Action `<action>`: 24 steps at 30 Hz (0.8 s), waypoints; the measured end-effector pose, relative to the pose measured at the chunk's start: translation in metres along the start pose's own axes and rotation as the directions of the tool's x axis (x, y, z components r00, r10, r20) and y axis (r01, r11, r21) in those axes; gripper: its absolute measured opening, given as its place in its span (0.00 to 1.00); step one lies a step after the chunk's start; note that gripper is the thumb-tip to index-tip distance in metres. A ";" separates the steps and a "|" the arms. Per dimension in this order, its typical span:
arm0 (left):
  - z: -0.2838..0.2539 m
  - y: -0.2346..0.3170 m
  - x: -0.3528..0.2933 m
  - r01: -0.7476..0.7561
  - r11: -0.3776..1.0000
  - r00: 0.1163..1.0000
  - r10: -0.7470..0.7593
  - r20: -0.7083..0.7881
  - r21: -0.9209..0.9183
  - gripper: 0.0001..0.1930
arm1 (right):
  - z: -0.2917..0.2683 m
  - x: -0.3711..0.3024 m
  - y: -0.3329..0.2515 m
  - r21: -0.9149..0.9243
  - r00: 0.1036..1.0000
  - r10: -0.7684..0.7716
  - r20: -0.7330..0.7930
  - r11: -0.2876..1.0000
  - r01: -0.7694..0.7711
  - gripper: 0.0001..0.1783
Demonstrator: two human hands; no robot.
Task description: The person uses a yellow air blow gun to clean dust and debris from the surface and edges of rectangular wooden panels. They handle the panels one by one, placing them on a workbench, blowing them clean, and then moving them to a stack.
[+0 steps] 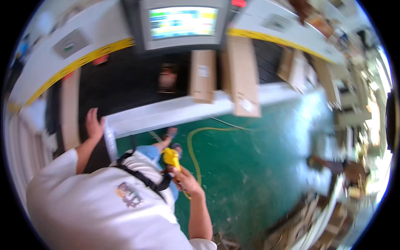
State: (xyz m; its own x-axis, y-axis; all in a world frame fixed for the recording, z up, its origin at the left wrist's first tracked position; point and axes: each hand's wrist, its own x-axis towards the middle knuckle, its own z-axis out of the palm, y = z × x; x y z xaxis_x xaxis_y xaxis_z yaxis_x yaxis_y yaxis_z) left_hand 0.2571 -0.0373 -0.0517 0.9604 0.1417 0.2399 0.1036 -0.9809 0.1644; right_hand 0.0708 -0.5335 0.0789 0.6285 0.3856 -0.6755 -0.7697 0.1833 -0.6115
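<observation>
My right hand (pixel 185 180) is wrapped round a yellow pistol-shaped handheld tool (pixel 171 157), held in front of my body over the green floor. A yellow cord (pixel 191 143) curves across the floor beside it; blur hides where the two meet. At the left, my left hand (pixel 95 126) is open, fingers stretched out, close to the corner of a white rail (pixel 156 114). I cannot tell whether it touches the rail. Behind the rail lies a dark conveyor-like bed (pixel 121 89), with a small dark package (pixel 168 78) on it.
Long brown cartons (pixel 203 77) lie across the bed and rail, one with its end (pixel 246 104) jutting over the floor. A lit screen (pixel 183 23) stands above. Stacked cardboard (pixel 300 223) fills the lower right. Another person (pixel 350 171) appears blurred at the right.
</observation>
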 end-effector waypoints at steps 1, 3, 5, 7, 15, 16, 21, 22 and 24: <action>0.007 0.019 0.018 -0.021 0.996 0.999 0.024 0.038 -0.089 0.30 | -0.004 0.000 0.016 0.018 0.999 -0.006 -0.035 1.000 0.007 0.23; 0.038 0.035 0.057 -0.118 0.970 0.991 0.128 0.034 -0.213 0.27 | -0.001 -0.016 0.023 0.015 0.998 0.035 -0.048 0.999 -0.034 0.25; 0.078 0.037 0.089 -0.166 0.964 0.986 0.169 -0.004 -0.206 0.28 | 0.006 -0.047 0.003 -0.151 0.998 0.015 -0.059 0.988 -0.024 0.27; 0.113 0.032 0.089 -0.175 0.975 0.980 0.186 0.071 -0.138 0.31 | 0.011 -0.074 0.021 -0.074 0.989 -0.083 -0.122 0.994 0.075 0.30; 0.077 -0.045 0.042 -0.192 0.979 0.973 0.181 0.141 0.071 0.34 | 0.013 -0.141 0.084 0.043 0.980 -0.067 -0.186 0.996 0.076 0.35; 0.075 -0.053 0.040 -0.151 0.981 0.981 0.133 0.144 0.120 0.34 | 0.004 -0.149 0.089 0.001 0.985 0.016 -0.172 1.000 -0.016 0.32; 0.068 -0.053 0.016 0.054 0.941 0.987 -0.101 0.124 0.334 0.37 | -0.025 -0.165 0.127 -0.417 0.872 0.270 -0.409 0.795 -0.441 0.26; 0.073 -0.049 0.013 0.054 0.931 0.988 -0.103 0.117 0.362 0.38 | -0.025 -0.171 0.129 -0.449 0.820 0.311 -0.480 0.716 -0.534 0.26; 0.081 -0.042 0.006 0.052 0.903 0.989 -0.107 0.106 0.426 0.39 | -0.020 -0.180 0.140 -0.382 0.877 0.274 -0.394 0.819 -0.428 0.27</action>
State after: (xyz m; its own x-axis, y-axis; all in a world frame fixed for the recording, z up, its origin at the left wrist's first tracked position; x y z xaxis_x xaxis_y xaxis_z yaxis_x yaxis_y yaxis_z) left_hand 0.2796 -0.0060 -0.1343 0.9659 0.2305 0.1178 0.2533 -0.9354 -0.2466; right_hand -0.1481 -0.5951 0.1070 0.3846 0.0322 -0.9225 -0.8564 -0.3605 -0.3696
